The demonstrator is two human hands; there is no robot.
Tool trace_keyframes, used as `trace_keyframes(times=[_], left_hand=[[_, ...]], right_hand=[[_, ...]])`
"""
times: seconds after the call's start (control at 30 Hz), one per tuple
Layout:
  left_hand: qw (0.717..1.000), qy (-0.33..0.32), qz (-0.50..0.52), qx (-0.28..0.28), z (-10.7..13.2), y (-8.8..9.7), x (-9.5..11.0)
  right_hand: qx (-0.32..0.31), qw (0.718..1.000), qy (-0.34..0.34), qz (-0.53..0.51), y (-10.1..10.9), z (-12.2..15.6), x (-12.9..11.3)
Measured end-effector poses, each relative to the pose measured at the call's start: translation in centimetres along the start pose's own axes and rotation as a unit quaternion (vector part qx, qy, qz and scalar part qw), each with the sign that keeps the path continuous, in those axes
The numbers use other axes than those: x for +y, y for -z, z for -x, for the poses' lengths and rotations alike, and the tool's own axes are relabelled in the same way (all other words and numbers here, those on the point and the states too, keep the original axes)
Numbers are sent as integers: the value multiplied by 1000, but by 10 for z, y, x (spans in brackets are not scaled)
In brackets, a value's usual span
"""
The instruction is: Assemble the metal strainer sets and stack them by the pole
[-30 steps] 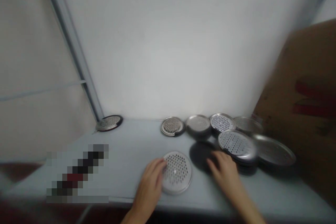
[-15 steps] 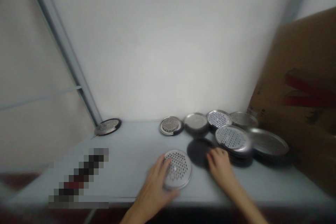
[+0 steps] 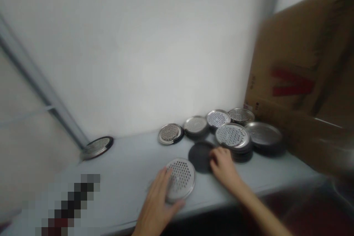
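My left hand (image 3: 159, 199) grips the near-left edge of a round perforated metal disc (image 3: 181, 179) that lies on the grey shelf (image 3: 124, 177). Its fingers curl over the disc's rim and the thumb presses at the disc's near edge. My right hand (image 3: 224, 166) rests on the right edge of a flat dark round disc (image 3: 199, 155) lying just behind the perforated one, fingers bent on it. Right behind that hand stands a stack of dark discs topped by a perforated metal plate (image 3: 232, 135).
More metal plates sit along the back wall: a perforated one (image 3: 169, 133), a plain one (image 3: 195, 124), further perforated ones (image 3: 218, 118) and a large plain dish (image 3: 263, 133). Another disc (image 3: 96, 146) lies far left. A cardboard box (image 3: 306, 77) stands at the right.
The view has swung to the right and tilted. My left hand has closed further round the perforated disc's edge. My right hand stays at the dark disc.
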State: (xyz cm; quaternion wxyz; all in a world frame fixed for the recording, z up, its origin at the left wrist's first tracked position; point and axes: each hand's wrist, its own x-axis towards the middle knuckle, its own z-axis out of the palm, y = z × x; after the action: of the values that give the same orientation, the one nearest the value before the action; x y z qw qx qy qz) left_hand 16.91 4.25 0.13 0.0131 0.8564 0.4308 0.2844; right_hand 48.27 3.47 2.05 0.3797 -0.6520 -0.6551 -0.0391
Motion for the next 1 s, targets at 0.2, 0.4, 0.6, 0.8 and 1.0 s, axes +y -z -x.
trace_keyframes(times=[0.2, 0.4, 0.6, 0.8, 1.0], left_hand=[[1000, -11, -15, 16, -2, 1, 2], [1000, 2, 6, 20, -4, 4, 4], [999, 5, 42, 28, -5, 9, 8], [997, 38, 52, 50, -3, 0, 0], [995, 56, 52, 63, -1, -10, -11]], right_hand=[[-8, 998, -44, -53, 0, 0, -10], [-27, 992, -42, -117, -8, 3, -22], [-16, 992, -40, -122, -11, 6, -19], [-19, 989, -38, -139, -12, 5, -12], [-41, 987, -66, -143, -14, 6, -13]])
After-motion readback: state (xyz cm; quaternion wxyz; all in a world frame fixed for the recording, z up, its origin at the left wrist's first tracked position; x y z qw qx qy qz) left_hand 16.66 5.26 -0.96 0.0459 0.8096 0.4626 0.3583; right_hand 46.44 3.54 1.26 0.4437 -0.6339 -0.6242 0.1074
